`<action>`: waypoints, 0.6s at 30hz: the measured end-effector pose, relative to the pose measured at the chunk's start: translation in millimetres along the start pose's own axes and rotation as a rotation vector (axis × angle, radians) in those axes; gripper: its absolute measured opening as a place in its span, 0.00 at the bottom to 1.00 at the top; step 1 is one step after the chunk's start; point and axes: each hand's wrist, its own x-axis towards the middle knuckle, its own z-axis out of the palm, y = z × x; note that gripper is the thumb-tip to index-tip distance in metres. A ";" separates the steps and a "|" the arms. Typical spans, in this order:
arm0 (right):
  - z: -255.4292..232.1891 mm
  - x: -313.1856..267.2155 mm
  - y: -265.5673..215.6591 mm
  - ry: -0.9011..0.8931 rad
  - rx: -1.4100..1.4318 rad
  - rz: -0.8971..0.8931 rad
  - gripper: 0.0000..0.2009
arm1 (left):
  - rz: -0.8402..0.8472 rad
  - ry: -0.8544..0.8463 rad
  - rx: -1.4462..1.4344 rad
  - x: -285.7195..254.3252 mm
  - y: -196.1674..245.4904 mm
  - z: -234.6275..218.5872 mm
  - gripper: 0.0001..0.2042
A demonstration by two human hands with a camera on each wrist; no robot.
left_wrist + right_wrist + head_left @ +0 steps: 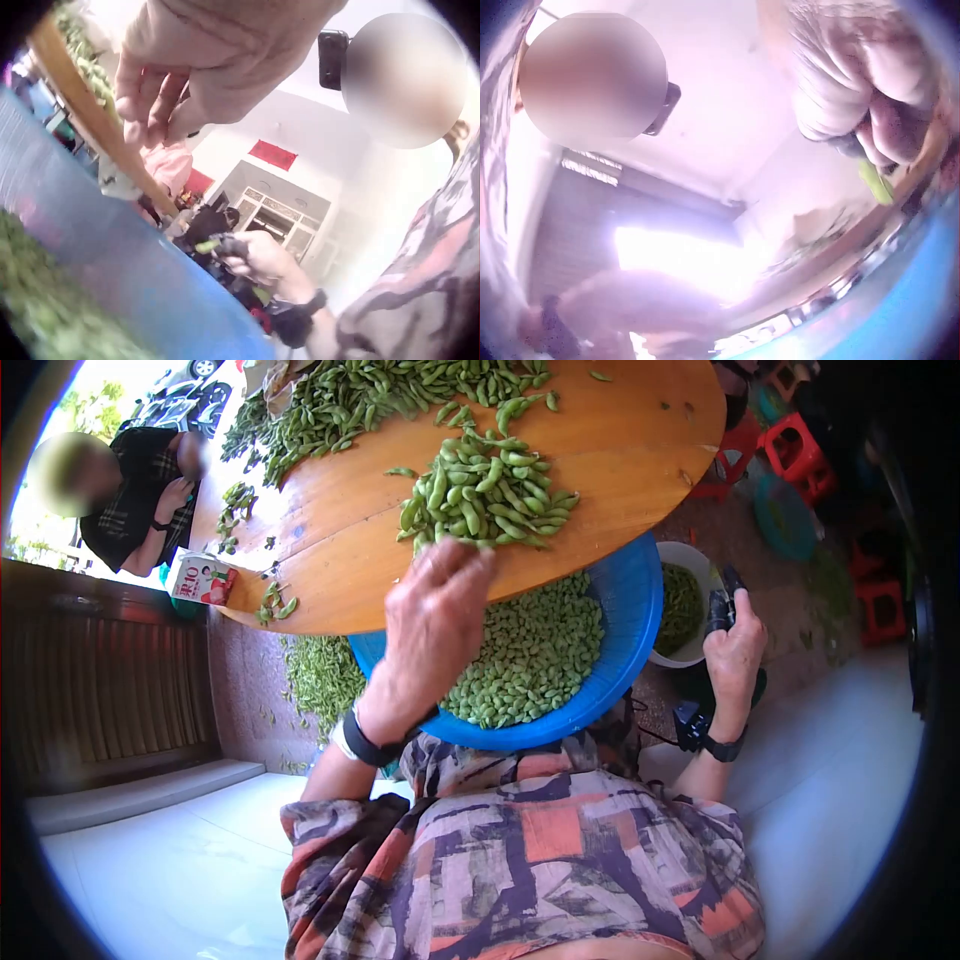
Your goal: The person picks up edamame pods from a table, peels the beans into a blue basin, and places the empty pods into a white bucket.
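Note:
My left hand (440, 620) is over the table's near edge, its fingertips at the front of a small heap of green soybean pods (480, 495). In the left wrist view its fingers (139, 112) are loosely bent, with nothing seen between them. Out to the right, my right hand (735, 650) has black covers on the thumb and a finger. It pinches one green soybean pod (876, 181), which sticks out past the fingertips in the right wrist view. Between the hands, a blue basin (630, 610) holds many shelled green beans (530, 660).
A larger pile of pods (380, 400) covers the far side of the wooden table (640, 440). At its left edge stands a printed carton (203, 577); beyond sits another person (135, 500). A white bucket (712, 575) with green matter stands right of the basin, red stools (795, 450) behind.

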 end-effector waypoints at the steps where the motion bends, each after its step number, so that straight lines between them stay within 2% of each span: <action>1: -1.1 -1.5 1.3 0.002 0.002 -0.003 0.23 | 0.001 0.003 0.002 7.8 -7.1 -0.4 0.11; 3: -1.4 -3.7 3.7 -0.018 0.004 0.058 0.25 | -0.006 -0.120 0.268 19.2 -15.3 -1.1 0.10; 7: 10.7 -8.3 -8.6 -0.001 0.128 0.002 0.19 | 0.006 -0.165 0.296 18.4 -20.1 3.5 0.09; 8: 16.0 -9.0 -8.7 -0.012 0.234 -0.078 0.17 | 0.018 -0.091 0.257 18.4 -20.4 2.4 0.09; 9: 15.9 -9.4 -19.4 -0.132 0.374 -0.029 0.16 | 0.032 -0.019 0.218 18.4 -20.5 1.3 0.09; 10: 16.5 -10.7 -32.1 -0.251 0.514 0.022 0.14 | 0.038 -0.023 0.216 17.9 -18.8 -0.7 0.09; 12: 27.5 -17.0 -41.0 -0.465 0.744 -0.045 0.12 | -0.177 -0.146 0.030 13.8 -10.4 -7.3 0.09; 14: 30.4 -17.5 -70.1 -0.632 0.793 -0.094 0.11 | -0.224 -0.137 -0.084 6.9 5.0 -7.3 0.10; 16: 32.7 -16.2 -95.8 -0.799 0.880 0.106 0.14 | -0.385 -0.167 -0.266 -1.4 18.0 -6.9 0.09; 17: 43.9 -20.0 -99.7 -0.812 1.031 0.168 0.17 | -0.437 -0.133 -0.388 -12.6 12.9 3.7 0.08; 18: 53.1 -23.0 -95.5 -0.813 1.029 0.174 0.17 | -0.441 -0.137 -0.391 -19.3 13.1 8.9 0.08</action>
